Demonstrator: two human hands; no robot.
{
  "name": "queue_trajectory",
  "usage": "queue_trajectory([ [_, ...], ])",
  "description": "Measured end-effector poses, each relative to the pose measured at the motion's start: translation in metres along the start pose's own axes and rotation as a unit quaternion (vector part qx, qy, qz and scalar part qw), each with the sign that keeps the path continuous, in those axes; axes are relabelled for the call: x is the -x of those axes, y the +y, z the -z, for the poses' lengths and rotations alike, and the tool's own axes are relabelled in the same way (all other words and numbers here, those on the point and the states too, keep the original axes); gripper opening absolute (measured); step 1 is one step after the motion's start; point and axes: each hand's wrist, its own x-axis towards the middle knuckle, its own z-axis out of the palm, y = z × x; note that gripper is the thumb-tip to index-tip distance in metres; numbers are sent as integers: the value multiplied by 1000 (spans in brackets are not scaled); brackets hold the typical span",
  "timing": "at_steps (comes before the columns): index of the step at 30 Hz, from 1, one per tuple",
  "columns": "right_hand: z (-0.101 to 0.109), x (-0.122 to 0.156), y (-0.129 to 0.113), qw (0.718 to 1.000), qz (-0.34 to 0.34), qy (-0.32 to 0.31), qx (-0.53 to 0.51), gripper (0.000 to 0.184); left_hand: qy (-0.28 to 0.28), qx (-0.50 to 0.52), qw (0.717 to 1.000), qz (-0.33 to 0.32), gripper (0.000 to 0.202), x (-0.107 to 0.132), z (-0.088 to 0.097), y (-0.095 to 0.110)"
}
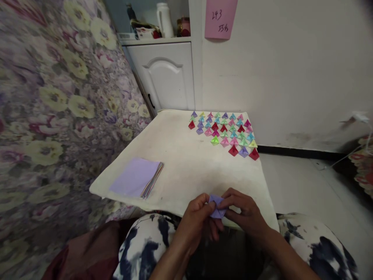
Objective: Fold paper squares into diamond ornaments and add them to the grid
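A small folded piece of purple paper (217,212) is held between my two hands, just over the table's near edge. My left hand (199,214) pinches its left side, the thumb lying on top and the other fingers below. From the right, my right hand (243,208) grips it between thumb and fingertips. Several rows of small folded paper pieces (223,128) in red, pink, purple, green, blue and yellow stand at the table's far right. On the left lies a stack of square paper sheets (135,177), purple on top, with other colours along its edge.
The table has a cream cloth (175,149) and meets the wall at the back. Floral curtain (52,116) hangs along the left. Behind are a white cabinet door (166,76) and a shelf with a white jug (164,19). A pink note (220,19) is on the wall.
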Motion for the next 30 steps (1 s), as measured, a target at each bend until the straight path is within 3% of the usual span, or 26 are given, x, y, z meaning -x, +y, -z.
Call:
queue_trajectory([
  [5, -6, -2, -4, 1000, -25, 15, -11, 5, 6, -50, 999, 3, 29, -1, 0, 0],
  [19, -11, -4, -8, 988, -138, 66, -33, 10, 18, -151, 986, -67, 31, -1, -2, 1],
  [30, -10, -3, -6, 973, -193, 80, -92, 9, -1, -173, 984, -50, 19, -4, -4, -1],
])
